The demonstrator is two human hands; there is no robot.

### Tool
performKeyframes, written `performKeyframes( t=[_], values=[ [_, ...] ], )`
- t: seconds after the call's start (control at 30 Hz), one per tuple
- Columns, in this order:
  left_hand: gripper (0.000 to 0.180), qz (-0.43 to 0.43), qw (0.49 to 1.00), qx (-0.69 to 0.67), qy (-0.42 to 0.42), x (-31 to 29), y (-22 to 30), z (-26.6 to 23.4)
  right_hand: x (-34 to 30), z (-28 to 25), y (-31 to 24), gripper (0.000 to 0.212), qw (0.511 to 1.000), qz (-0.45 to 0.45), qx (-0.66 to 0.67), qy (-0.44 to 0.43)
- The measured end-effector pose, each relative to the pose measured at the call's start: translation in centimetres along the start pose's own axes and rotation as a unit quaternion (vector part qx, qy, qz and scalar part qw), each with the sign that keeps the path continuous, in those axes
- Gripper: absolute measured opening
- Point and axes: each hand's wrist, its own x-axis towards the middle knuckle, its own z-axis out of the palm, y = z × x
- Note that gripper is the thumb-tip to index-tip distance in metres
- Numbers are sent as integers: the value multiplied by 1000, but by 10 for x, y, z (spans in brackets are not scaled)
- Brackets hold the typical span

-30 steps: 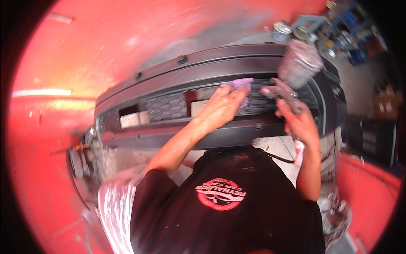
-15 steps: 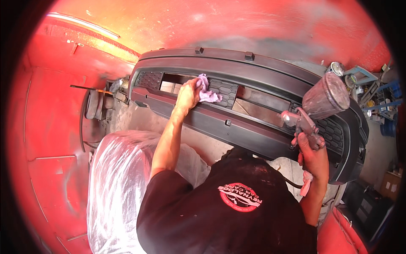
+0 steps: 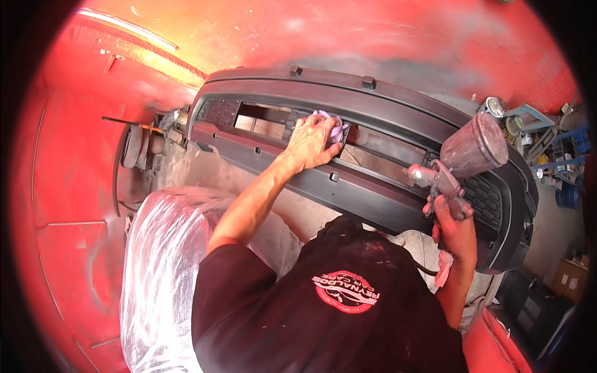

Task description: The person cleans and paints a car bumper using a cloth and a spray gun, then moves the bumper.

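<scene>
My left hand (image 3: 312, 142) presses a crumpled pale purple cloth (image 3: 336, 132) against the middle honeycomb panel of a dark grey car bumper (image 3: 267, 163). Its fingers are bent over the cloth and cover most of that panel. In my right hand (image 3: 453, 227) is a spray gun (image 3: 436, 180), held by its handle in front of the bumper's right side. A large dusty cup (image 3: 476, 146) sits on top of the gun, tilted to the upper right. Near my right wrist hangs a pinkish scrap (image 3: 443, 268), beside a dark hose.
Clear plastic sheeting (image 3: 168, 267) covers a bulky thing at the lower left. Red walls (image 3: 74, 168) stand to the left and behind the bumper. Cans and a blue rack (image 3: 563, 163) crowd the far right, above a black case (image 3: 532, 317).
My left hand has slid right along the bumper with the cloth, from the middle panel's left edge onto the panel. The spray gun stays in my right hand, barely shifted.
</scene>
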Motion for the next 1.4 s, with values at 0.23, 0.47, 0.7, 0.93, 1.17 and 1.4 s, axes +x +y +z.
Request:
performKeyframes(
  t=[0.23,0.47,0.7,0.93,1.17,1.4],
  values=[
    [42,-75,994,80,12,-6,-74,-10,3,-6,-8,42,999,-19,-13,-26],
    [17,23,989,-16,148,19,28,46,8,-11,-3,41,1000,25,4,-8],
    [54,-140,988,60,-8,-19,-77,-7,9,-16,-7,37,997,-11,-5,-72],
    [28,-99,970,19,222,-28,-80,22,19,3,-17,33,998,-4,-6,-55],
    [27,1,986,-36,161,5,-48,21,33,67,-36,37,999,-16,-8,-37],
    [27,8,986,-167,18,-2,-109,-23,34,139,-32,40,996,-13,18,82]
  ],
)
